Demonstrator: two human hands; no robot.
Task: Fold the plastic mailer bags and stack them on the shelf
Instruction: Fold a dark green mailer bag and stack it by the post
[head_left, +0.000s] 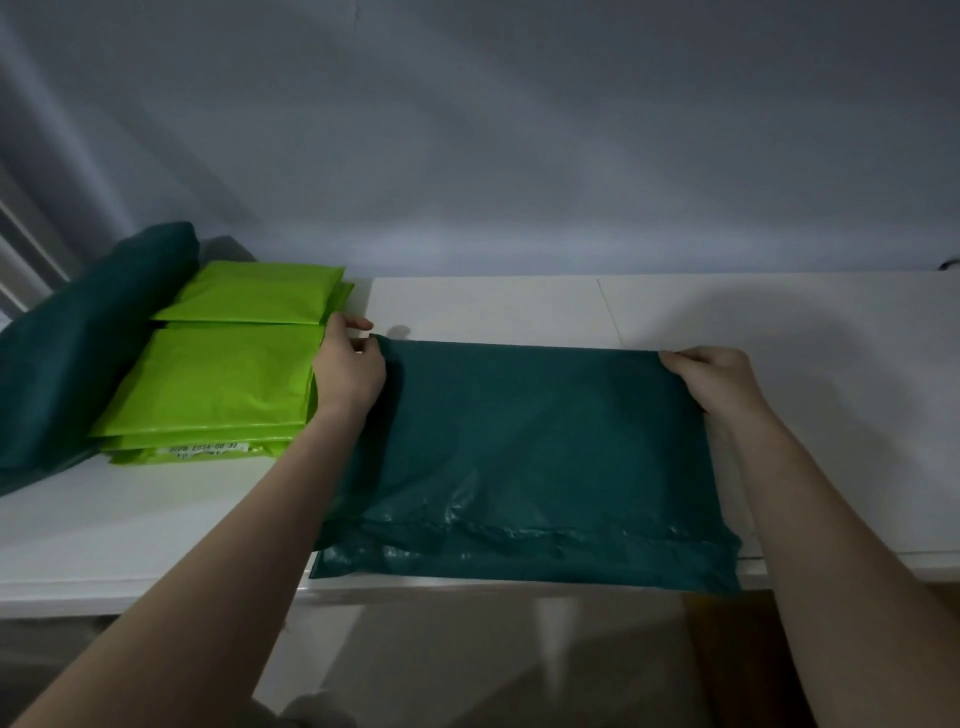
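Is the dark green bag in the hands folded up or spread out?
Spread out. The dark green bag lies flat on the white shelf, with the left hand and right hand pinching its far corners.

The dark green mailer bag (524, 457) in the middle of the frame is thin plastic, mostly smooth, but crinkly and a bit shiny along its lower edge. The lime green bags (223, 374) at the left are bright plastic with a soft shine and small wrinkles. The white shelf (493, 306) looks smooth and matt. The wall (519, 130) across the top looks flat, painted and dull.
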